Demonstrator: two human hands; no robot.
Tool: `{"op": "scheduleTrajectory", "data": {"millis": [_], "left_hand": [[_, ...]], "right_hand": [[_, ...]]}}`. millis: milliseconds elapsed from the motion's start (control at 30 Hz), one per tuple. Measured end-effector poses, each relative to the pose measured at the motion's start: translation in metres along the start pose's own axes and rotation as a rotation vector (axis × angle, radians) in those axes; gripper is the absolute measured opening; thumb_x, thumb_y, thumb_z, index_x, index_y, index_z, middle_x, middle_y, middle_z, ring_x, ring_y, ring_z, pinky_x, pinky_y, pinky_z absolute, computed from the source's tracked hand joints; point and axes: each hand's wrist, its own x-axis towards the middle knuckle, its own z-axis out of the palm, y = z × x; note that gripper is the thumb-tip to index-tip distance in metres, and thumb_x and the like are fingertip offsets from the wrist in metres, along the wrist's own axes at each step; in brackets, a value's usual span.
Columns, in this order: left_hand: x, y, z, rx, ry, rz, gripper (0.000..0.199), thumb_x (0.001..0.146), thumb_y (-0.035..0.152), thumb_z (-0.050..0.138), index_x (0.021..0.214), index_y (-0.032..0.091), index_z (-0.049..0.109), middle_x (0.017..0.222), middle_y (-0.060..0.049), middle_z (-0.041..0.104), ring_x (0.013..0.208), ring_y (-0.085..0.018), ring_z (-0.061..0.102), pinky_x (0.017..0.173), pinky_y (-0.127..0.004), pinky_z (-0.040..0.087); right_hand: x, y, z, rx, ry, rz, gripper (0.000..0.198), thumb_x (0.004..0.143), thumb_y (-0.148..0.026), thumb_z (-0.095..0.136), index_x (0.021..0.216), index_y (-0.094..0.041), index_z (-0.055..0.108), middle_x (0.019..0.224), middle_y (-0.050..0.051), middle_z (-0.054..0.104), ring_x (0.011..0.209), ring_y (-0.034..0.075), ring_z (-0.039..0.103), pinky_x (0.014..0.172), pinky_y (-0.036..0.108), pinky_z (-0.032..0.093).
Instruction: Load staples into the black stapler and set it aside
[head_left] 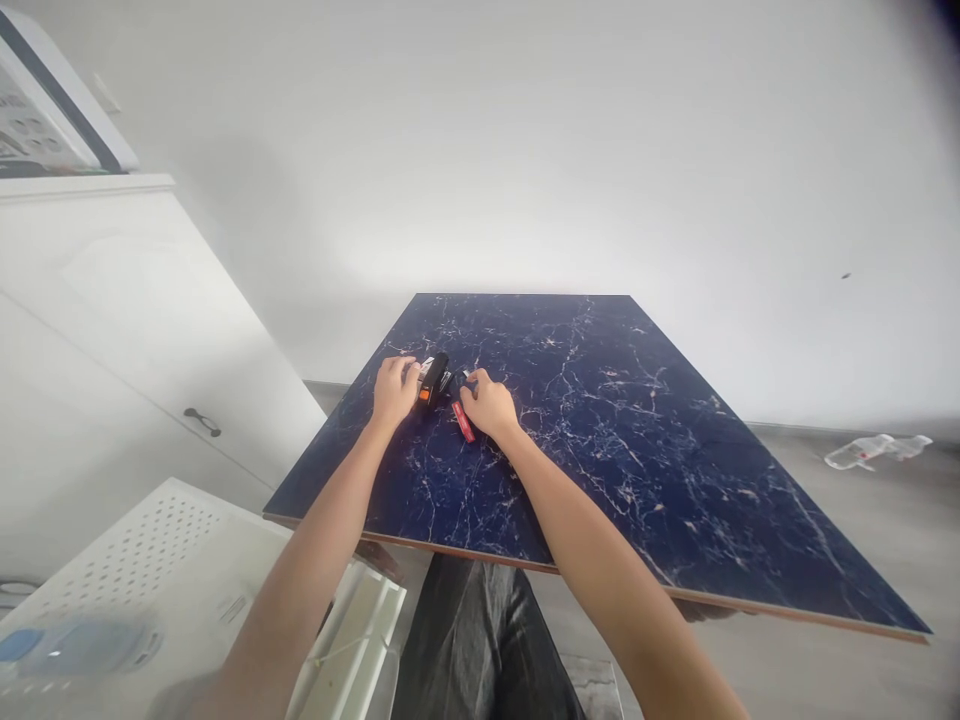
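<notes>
A black stapler (435,378) with an orange end piece lies on the left part of the dark blue marbled table (585,430). My left hand (396,390) is at its left side, fingers curled and thumb against it; a small whitish piece shows between them. Just right of the stapler, my right hand (491,403) is closed in a pinch. Something small and greyish shows at its fingertips, too small to name. Between my hands and nearer to me lies a small red box (463,422) with pale markings.
To the left stand a white cabinet (150,300) with a dark handle and a perforated white surface (142,550) bearing a clear bottle with a blue cap (82,645). A white wall rises behind the table. On the floor at right lies clear crumpled plastic (874,450).
</notes>
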Motion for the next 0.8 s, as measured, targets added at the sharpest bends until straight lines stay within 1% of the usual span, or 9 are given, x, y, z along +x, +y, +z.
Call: {"op": "scheduleTrajectory", "data": {"millis": [133, 233, 367, 467, 533, 600, 667, 733, 800], "left_hand": [[0.001, -0.014, 0.004, -0.022, -0.200, -0.053, 0.038, 0.102, 0.038, 0.043, 0.120, 0.019, 0.069, 0.123, -0.013, 0.068, 0.118, -0.025, 0.063, 0.106, -0.039, 0.047], [0.001, -0.014, 0.007, -0.031, -0.222, -0.051, 0.043, 0.104, 0.040, 0.037, 0.120, 0.019, 0.070, 0.124, -0.011, 0.070, 0.121, -0.025, 0.062, 0.109, -0.040, 0.045], [-0.001, -0.014, 0.009, -0.033, -0.273, -0.041, 0.046, 0.104, 0.048, 0.038, 0.123, 0.023, 0.070, 0.140, -0.011, 0.062, 0.134, -0.027, 0.055, 0.113, -0.043, 0.043], [-0.002, -0.017, 0.012, 0.012, -0.288, -0.029, 0.055, 0.093, 0.055, 0.059, 0.138, 0.024, 0.062, 0.156, -0.014, 0.045, 0.144, -0.033, 0.045, 0.116, -0.049, 0.040], [-0.002, -0.019, 0.014, 0.044, -0.323, 0.001, 0.062, 0.087, 0.054, 0.067, 0.141, 0.025, 0.059, 0.157, -0.014, 0.044, 0.145, -0.036, 0.044, 0.118, -0.052, 0.037], [-0.001, -0.019, 0.015, 0.069, -0.340, 0.030, 0.058, 0.086, 0.051, 0.068, 0.137, 0.024, 0.062, 0.153, -0.013, 0.048, 0.142, -0.036, 0.046, 0.119, -0.052, 0.037], [-0.001, -0.018, 0.016, 0.091, -0.307, 0.042, 0.050, 0.085, 0.044, 0.067, 0.130, 0.024, 0.067, 0.149, -0.011, 0.052, 0.138, -0.035, 0.051, 0.118, -0.051, 0.040], [-0.001, -0.016, 0.017, 0.109, -0.250, 0.046, 0.042, 0.084, 0.037, 0.066, 0.123, 0.025, 0.071, 0.145, -0.009, 0.055, 0.133, -0.034, 0.055, 0.116, -0.049, 0.043], [-0.001, -0.013, 0.018, 0.124, -0.195, 0.046, 0.037, 0.082, 0.033, 0.066, 0.118, 0.025, 0.073, 0.140, -0.008, 0.058, 0.129, -0.033, 0.057, 0.115, -0.048, 0.044]], "right_hand": [[-0.007, -0.014, -0.008, 0.010, -0.122, -0.115, 0.022, 0.097, -0.038, 0.056, 0.110, -0.023, 0.065, 0.074, 0.004, 0.070, 0.073, 0.024, 0.067, 0.073, 0.030, 0.043], [-0.013, -0.024, -0.020, -0.030, -0.287, -0.218, 0.034, 0.083, -0.049, 0.074, 0.106, -0.024, 0.067, 0.075, 0.003, 0.070, 0.072, 0.023, 0.065, 0.071, 0.030, 0.041], [-0.015, -0.030, -0.026, -0.114, -0.437, -0.283, 0.041, 0.073, -0.046, 0.083, 0.105, -0.024, 0.069, 0.089, 0.004, 0.072, 0.080, 0.023, 0.066, 0.072, 0.029, 0.043], [-0.012, -0.030, -0.019, -0.138, -0.276, -0.208, 0.032, 0.083, -0.043, 0.077, 0.105, -0.022, 0.068, 0.101, 0.008, 0.072, 0.088, 0.023, 0.067, 0.075, 0.029, 0.045], [-0.010, -0.029, -0.015, -0.153, -0.105, -0.169, 0.025, 0.092, -0.043, 0.066, 0.103, -0.020, 0.068, 0.106, 0.011, 0.071, 0.091, 0.023, 0.067, 0.078, 0.030, 0.045], [-0.009, -0.027, -0.014, -0.132, -0.063, -0.148, 0.028, 0.097, -0.046, 0.057, 0.094, -0.019, 0.067, 0.098, 0.010, 0.071, 0.085, 0.021, 0.067, 0.076, 0.030, 0.046], [-0.008, -0.024, -0.016, -0.064, -0.224, -0.145, 0.034, 0.097, -0.049, 0.057, 0.082, -0.020, 0.065, 0.080, 0.005, 0.070, 0.073, 0.019, 0.065, 0.071, 0.028, 0.045], [-0.007, -0.022, -0.017, 0.000, -0.407, -0.178, 0.028, 0.092, -0.045, 0.064, 0.077, -0.022, 0.064, 0.068, 0.000, 0.066, 0.064, 0.015, 0.062, 0.068, 0.026, 0.044], [-0.006, -0.022, -0.013, 0.032, -0.432, -0.262, 0.012, 0.085, -0.033, 0.072, 0.083, -0.022, 0.066, 0.072, -0.002, 0.067, 0.067, 0.014, 0.062, 0.069, 0.024, 0.043]]}}
